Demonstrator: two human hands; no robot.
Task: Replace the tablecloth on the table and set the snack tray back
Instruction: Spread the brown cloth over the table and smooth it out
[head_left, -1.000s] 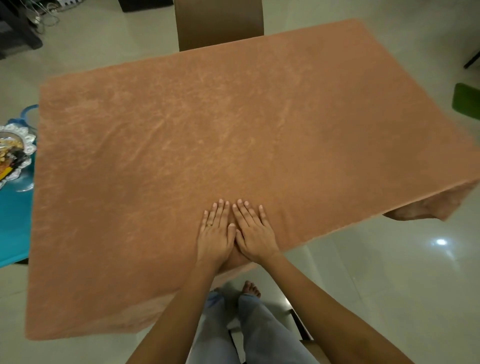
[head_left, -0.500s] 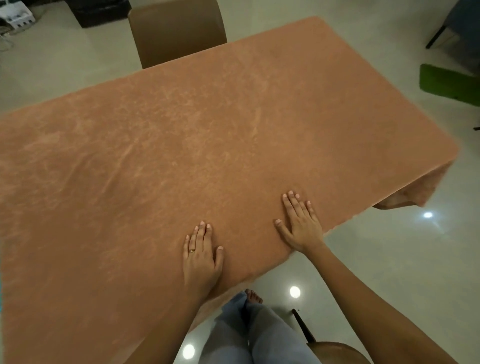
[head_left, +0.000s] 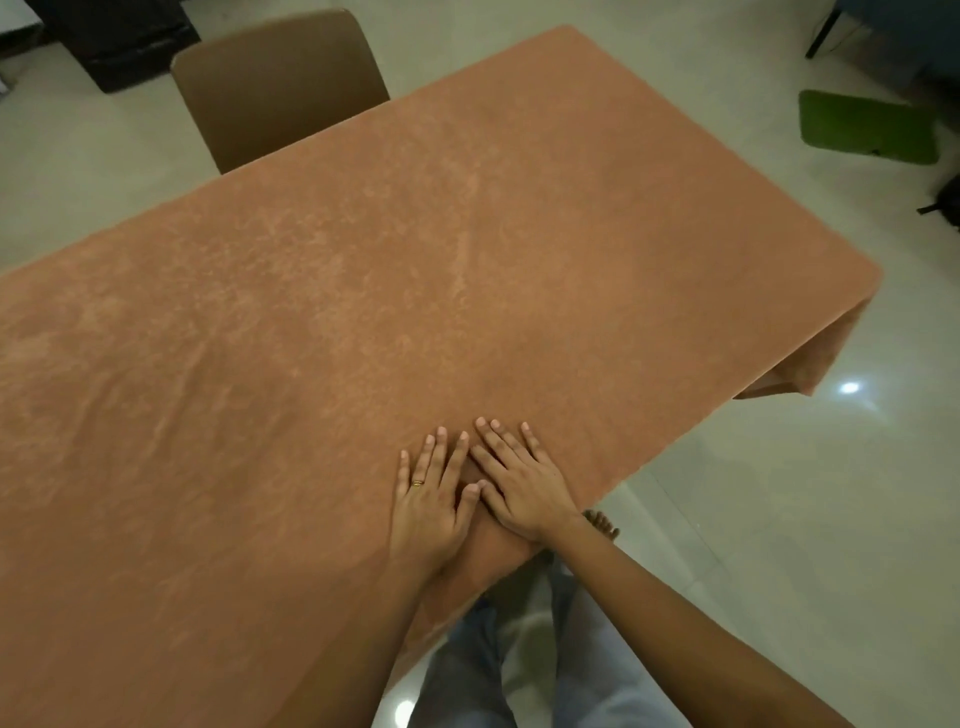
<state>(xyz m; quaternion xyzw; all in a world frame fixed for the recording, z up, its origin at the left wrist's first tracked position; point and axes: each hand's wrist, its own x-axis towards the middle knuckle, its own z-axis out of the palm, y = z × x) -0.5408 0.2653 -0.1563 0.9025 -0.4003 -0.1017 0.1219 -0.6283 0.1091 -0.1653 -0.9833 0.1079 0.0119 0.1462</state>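
We are pressing both hands flat on the tablecloth (head_left: 363, 322), near its near edge. Our left hand (head_left: 431, 506) is lying palm down with fingers straight and slightly spread; a gold ring (head_left: 417, 483) is showing on one finger. Our right hand (head_left: 519, 488) is lying palm down just beside it, fingers straight and fanned. The two thumbs are meeting, and the index fingers are touching or nearly so. Neither hand is grasping anything: both are released, flat against the fabric.

The cloth, a rust-orange colour, is covering the whole table top ahead of and to both sides of the hands. Just behind the palms it is dropping over the near edge. Well to the right of the hands one corner is hanging down in a fold (head_left: 800, 364). Faint creases are running across the surface ahead of the fingertips.

Far ahead of the hands and to the left, a brown chair (head_left: 280, 83) is standing against the far edge. Well off to the right, a green object (head_left: 867, 127) is lying on the pale tiled floor (head_left: 779, 519). Behind the wrists, our jeans (head_left: 467, 670) and a bare foot (head_left: 602, 522) are showing.

The snack tray is not appearing in this view.
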